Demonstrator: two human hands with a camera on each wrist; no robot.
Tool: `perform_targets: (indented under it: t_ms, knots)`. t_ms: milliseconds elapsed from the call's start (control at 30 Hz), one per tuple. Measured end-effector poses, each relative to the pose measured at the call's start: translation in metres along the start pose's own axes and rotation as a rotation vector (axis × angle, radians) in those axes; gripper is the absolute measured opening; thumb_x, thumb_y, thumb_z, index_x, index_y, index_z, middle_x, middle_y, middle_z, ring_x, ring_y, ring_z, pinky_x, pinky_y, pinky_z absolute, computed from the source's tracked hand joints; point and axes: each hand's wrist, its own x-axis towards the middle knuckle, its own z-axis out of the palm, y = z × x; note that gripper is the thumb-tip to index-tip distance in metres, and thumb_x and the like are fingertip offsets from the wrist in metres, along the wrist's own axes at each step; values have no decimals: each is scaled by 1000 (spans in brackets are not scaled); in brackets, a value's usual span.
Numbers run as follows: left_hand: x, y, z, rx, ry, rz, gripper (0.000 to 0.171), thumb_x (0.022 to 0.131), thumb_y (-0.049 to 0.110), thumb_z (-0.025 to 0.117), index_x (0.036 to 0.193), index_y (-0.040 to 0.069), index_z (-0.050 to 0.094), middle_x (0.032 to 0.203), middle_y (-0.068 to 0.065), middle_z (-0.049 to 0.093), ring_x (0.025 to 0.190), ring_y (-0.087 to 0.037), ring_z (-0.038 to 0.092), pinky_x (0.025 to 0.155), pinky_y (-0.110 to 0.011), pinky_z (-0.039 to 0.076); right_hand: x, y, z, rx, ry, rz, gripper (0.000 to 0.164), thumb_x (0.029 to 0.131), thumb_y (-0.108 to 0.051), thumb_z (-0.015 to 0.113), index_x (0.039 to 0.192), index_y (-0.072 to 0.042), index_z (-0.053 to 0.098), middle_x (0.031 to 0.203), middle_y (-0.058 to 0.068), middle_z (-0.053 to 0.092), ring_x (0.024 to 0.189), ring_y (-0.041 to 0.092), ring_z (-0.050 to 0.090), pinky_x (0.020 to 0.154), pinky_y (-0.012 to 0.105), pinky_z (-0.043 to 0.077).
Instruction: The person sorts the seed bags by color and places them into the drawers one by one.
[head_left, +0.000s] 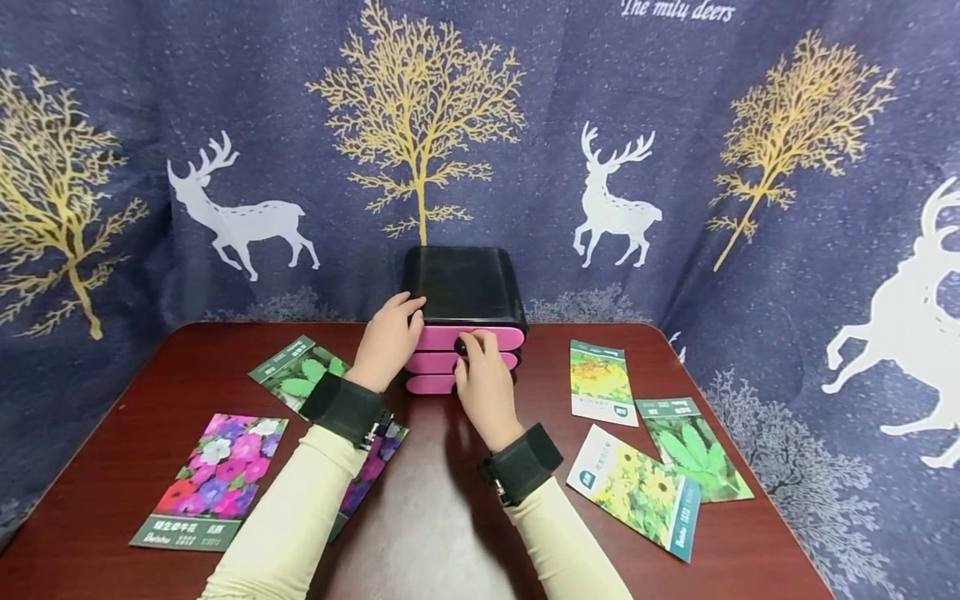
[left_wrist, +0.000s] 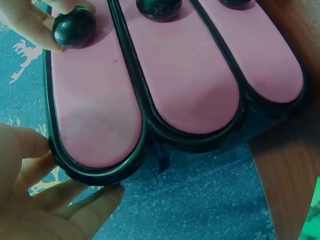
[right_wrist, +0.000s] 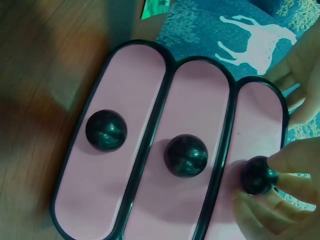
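Observation:
A small black drawer cabinet (head_left: 465, 283) with three pink fronts stands at the back middle of the table. My left hand (head_left: 386, 343) holds its upper left corner, the fingers spread around the rounded edge. With thumb and fingers, my right hand (head_left: 483, 387) pinches the round black knob (right_wrist: 256, 175) of the top drawer (left_wrist: 95, 100). Below it, the middle drawer's knob (right_wrist: 186, 155) and the bottom drawer's knob (right_wrist: 106, 130) are untouched. All three drawers look pushed in.
Left on the dark red table (head_left: 420, 500) lie a petunia-type flower packet (head_left: 225, 467), a green leaf packet (head_left: 296, 375) and a purple flower packet (head_left: 375, 462) partly under my left arm. To the right are an orange flower packet (head_left: 600, 379), a yellow flower packet (head_left: 637, 492) and another leaf packet (head_left: 693, 450).

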Motion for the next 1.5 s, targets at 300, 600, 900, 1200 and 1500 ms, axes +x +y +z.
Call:
perform_targets:
  t_ms: [300,600,900,1200,1500]
  knots:
    - [8,1,-3,24,-104,33,36,96,20,50,129,6,56,135,-20,51,126,-33,48,104,-47,39,11,4,-1,70,-29,122,22,85,-13,68,105,-5,61,101,9,50,76,23,63,60,34,53]
    - [11,6,-10,15,-178,6,36,96,19,51,129,7,56,139,-19,48,129,-33,45,105,-48,37,16,-4,-2,36,-17,147,19,81,-8,70,96,-3,60,96,11,51,74,24,62,58,33,54]
    - [10,1,-18,-39,-189,-18,36,96,18,51,130,4,54,140,-22,45,130,-36,43,107,-48,35,13,-14,-3,40,-18,121,17,82,-6,67,96,0,59,95,11,50,79,24,61,61,33,53]
    - [13,-3,-20,-53,-211,-22,37,95,19,53,129,4,55,139,-22,45,128,-36,44,105,-48,37,6,-18,-9,39,-15,113,18,80,-7,70,94,-2,60,93,11,50,78,23,61,63,35,52]
    - [13,-8,-22,-78,-211,3,37,94,20,56,128,4,56,135,-22,48,125,-36,46,105,-48,37,-9,-23,-17,77,-14,102,16,80,-7,71,91,-2,60,90,9,48,75,22,59,65,34,52]
